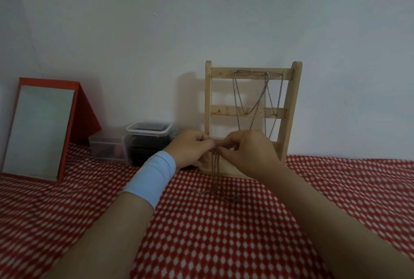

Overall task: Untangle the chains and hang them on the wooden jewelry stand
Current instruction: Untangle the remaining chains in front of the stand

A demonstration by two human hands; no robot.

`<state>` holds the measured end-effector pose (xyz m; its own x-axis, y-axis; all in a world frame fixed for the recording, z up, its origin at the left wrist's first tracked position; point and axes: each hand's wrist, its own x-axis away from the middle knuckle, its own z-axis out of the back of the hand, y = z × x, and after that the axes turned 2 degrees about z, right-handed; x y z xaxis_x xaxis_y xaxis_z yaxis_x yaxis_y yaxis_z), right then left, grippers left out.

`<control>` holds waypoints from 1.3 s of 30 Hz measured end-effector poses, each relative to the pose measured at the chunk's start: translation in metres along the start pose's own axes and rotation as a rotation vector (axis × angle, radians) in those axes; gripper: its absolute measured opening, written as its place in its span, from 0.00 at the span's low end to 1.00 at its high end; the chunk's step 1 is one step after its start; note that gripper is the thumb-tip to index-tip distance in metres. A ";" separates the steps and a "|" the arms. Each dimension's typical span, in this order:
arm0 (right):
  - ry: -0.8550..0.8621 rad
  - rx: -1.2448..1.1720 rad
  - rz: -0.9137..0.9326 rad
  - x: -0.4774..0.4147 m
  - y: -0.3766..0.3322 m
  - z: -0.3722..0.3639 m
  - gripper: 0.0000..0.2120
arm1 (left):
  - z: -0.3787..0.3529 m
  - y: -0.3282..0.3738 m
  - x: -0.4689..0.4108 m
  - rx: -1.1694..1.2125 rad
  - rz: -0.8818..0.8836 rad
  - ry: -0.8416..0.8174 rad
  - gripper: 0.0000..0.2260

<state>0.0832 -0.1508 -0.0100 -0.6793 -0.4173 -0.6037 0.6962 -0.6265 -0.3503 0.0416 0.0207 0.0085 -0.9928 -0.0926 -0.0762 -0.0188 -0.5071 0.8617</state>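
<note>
Hands meet at centre frame, low in front of the stand. Left hand (190,150) and right hand (247,151) are drawn close together, fingertips almost touching, and both pinch the upper part of the tangled chain (215,171). Its strands drop straight from the pinch to the dotted red cloth (224,245), where the lower end lies in a loose, crooked trail just below centre. A light blue wristband (150,178) sits on the left wrist.

Behind the hands, right of centre, the wooden jewelry stand (208,99) is upright against the wall. The hung chains (257,97) already drape from the top-rail hooks, some crossing down to the middle rail. How many there are I cannot tell.

Step in hand, as judged: working a knot loose at the pinch point, with untangling not finished. Next move likely calls for small, slow pulls with the fingertips, teasing one strand out of the bundle, then lifting the freed loop to an empty hook at the left of the rail.

Left of centre are a lidded plastic container (147,137) with dark contents and a smaller clear box (107,150). At far left is a red-framed mirror (38,130), leaning.
</note>
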 end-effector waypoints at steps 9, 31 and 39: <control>-0.028 0.030 0.079 0.002 0.000 0.001 0.06 | -0.007 0.002 0.000 0.012 0.042 0.006 0.08; -0.164 -0.476 -0.174 -0.001 -0.014 -0.003 0.09 | 0.010 0.009 0.004 -0.012 0.048 -0.019 0.10; -0.206 0.160 0.154 0.004 -0.012 -0.001 0.09 | 0.004 0.008 0.003 0.162 0.135 -0.079 0.10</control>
<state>0.0725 -0.1442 -0.0085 -0.6124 -0.6300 -0.4775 0.7605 -0.6343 -0.1385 0.0380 0.0203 0.0172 -0.9936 -0.0798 0.0796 0.1027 -0.3495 0.9313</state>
